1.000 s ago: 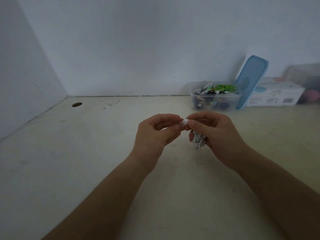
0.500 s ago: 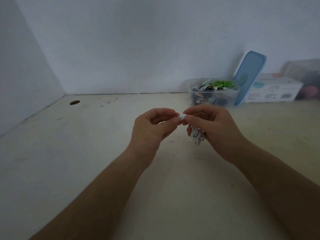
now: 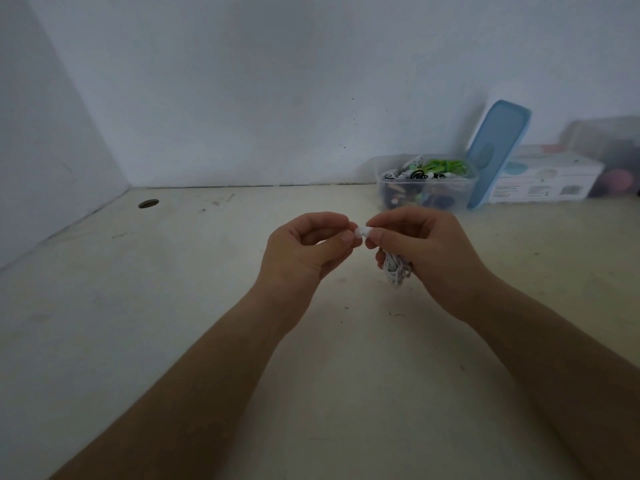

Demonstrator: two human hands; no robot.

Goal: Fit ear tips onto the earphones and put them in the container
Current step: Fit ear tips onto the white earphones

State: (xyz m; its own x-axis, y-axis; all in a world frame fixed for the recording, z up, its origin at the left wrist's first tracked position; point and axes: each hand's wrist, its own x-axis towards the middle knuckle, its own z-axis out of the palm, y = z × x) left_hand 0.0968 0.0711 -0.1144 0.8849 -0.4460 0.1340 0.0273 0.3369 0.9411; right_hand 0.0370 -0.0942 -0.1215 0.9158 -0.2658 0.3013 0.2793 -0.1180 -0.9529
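My right hand (image 3: pixel 426 251) holds a bundled white earphone cable (image 3: pixel 396 270) under its fingers and pinches a white earbud (image 3: pixel 362 232) at its fingertips. Thumb and forefinger of my left hand (image 3: pixel 304 249) are pinched against the earbud's tip from the left; whether they hold an ear tip is hidden by the fingers. Both hands hover above the cream table. A clear plastic container (image 3: pixel 427 192) with green, black and white earphones stands at the back right by the wall.
A blue lid (image 3: pixel 498 154) leans on the container's right side. Behind it lie a white cardboard box (image 3: pixel 547 183) and a blurred clear box with pink things (image 3: pixel 616 168). A round hole (image 3: pixel 148 203) is in the table at the back left. Walls close the left and back.
The two hands stay pinched together at the earbud with only small finger shifts. The camera view has drifted slightly, so the hands sit a little higher in the frame.
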